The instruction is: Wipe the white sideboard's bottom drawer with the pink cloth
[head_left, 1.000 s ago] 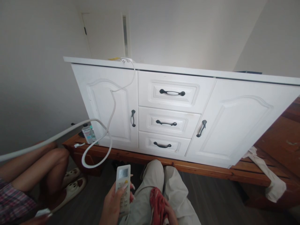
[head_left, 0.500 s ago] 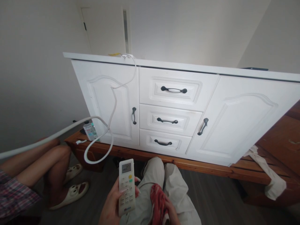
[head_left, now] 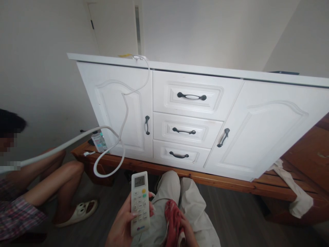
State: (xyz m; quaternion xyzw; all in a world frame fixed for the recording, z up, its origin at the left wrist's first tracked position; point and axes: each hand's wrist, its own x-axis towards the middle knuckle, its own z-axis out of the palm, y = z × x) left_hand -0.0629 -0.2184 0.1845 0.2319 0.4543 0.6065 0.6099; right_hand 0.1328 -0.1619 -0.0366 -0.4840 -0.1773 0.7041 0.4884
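A white remote control [head_left: 140,206] is upright in my left hand [head_left: 123,221], whose fingers wrap round its sides; the thumb lies over its lower buttons. Its small grey display is lit with digits, which look like 27. On my lap, between light-coloured trousers [head_left: 195,206], lies a crumpled red cloth [head_left: 172,219]. My right hand [head_left: 187,230] rests against the cloth's right side with its fingers bent round it, partly cut off by the bottom edge.
Ahead stands a white cabinet [head_left: 187,116] with drawers and dark handles, on a brown wooden bench [head_left: 231,185]. A white cable [head_left: 77,137] loops before it. Bottles [head_left: 97,140] stand left of it. A seated person's bare leg [head_left: 61,171] is at the left; a pale cloth [head_left: 295,195] hangs right.
The seated person's head has come into view at the left edge, and their knee has shifted slightly right. The remote has risen slightly in view. My right hand stays at the cloth.
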